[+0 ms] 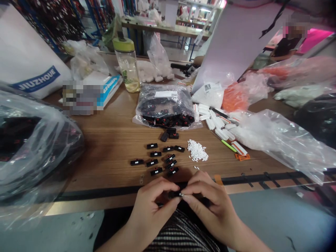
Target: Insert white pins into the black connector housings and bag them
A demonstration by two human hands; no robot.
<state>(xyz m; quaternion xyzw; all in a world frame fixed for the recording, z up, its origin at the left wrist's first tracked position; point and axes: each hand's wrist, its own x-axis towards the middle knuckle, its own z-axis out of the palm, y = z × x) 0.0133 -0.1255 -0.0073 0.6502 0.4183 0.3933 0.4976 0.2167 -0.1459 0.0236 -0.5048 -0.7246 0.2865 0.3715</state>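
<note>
My left hand and my right hand meet just below the table's front edge, fingers pinched together on a small black plastic part. A tiny white pin shows between my fingertips at the part. On the wooden table just beyond lie several loose black parts with white pins. To their right sits a small heap of white pins. Behind them lies a clear bag of black parts.
A big clear bag of dark parts fills the left. White plastic pieces, an orange clip, a green stick and clear bags lie right. A bottle and white box stand behind. Another person sits far right.
</note>
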